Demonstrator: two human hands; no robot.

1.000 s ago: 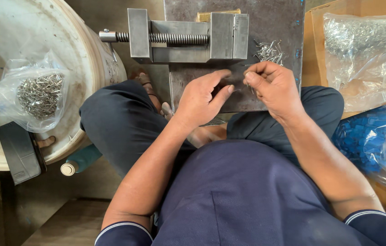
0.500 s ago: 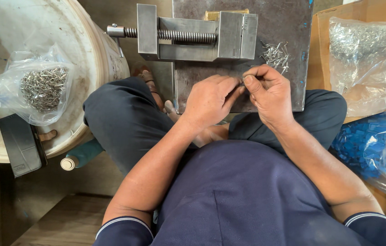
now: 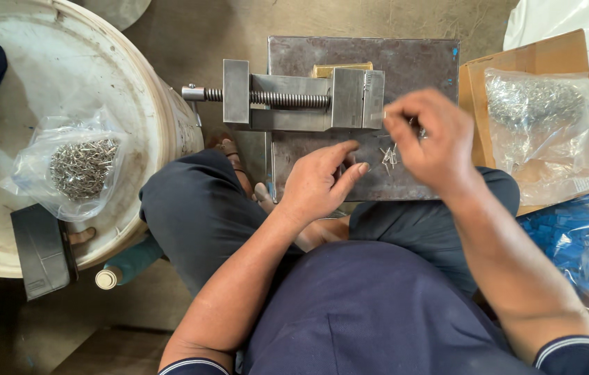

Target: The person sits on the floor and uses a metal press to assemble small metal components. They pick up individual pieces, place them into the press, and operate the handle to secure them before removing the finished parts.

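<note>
Right hand [image 3: 433, 142] is raised over the steel plate [image 3: 308, 55], just right of the small vise [image 3: 294, 103]. Fingers are bunched together with tips curled down; whether a pin is pinched between them cannot be told, since the tips are hidden. Left hand [image 3: 319, 180] is laid on the plate's near edge, fingers loosely apart and extended toward the loose pins [image 3: 388, 156], nothing gripped.

The pins are scattered on the plate between both hands, just below the vise's right block. Long axes are mixed: most are lying flat, roughly toward or away from the person, a few crossed. Head and tip ends are too small to tell.

Judgement: one pin is best singled out from the cluster with the fingertips, held near one end, and kept clear of the crossed ones.

Bagged pins [image 3: 83, 167] sit on the white bucket [image 3: 155, 104]; a second bag [image 3: 537, 118] is on the cardboard.
</note>
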